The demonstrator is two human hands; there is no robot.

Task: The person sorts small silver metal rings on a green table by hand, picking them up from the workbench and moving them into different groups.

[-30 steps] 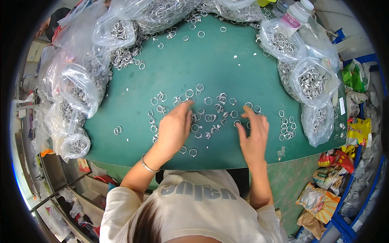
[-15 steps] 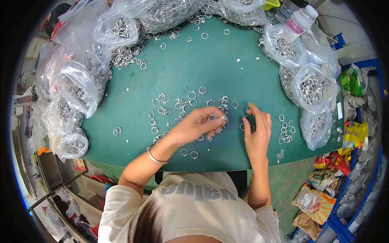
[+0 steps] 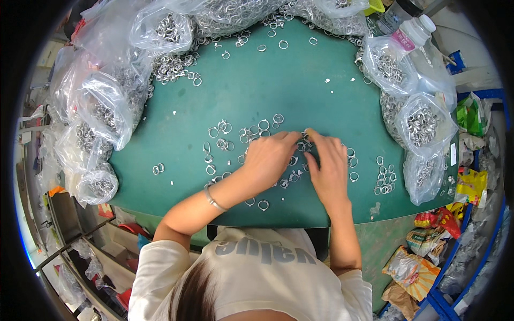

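My left hand is palm down over the middle of the green table, its fingers bent together and mostly hidden under the back of the hand. Whatever they hold cannot be made out. My right hand faces it, thumb and index finger apart, with the fingertips at a small cluster of silver rings. Both hands' index fingertips nearly meet at that cluster. Small ring pieces lie below, between the hands. Left of my left hand is a loose group of silver rings; another group lies to the right.
Clear plastic bags full of rings line the left side and the back; more bags stand at the right. A white bottle is at the back right. Two rings lie apart at the left. The table has a curved front edge.
My left hand has turned palm down and moved forward, its fingers now hidden. My right hand has shifted left and forward, so the fingertips come together at the ring cluster. The view has shifted slightly.
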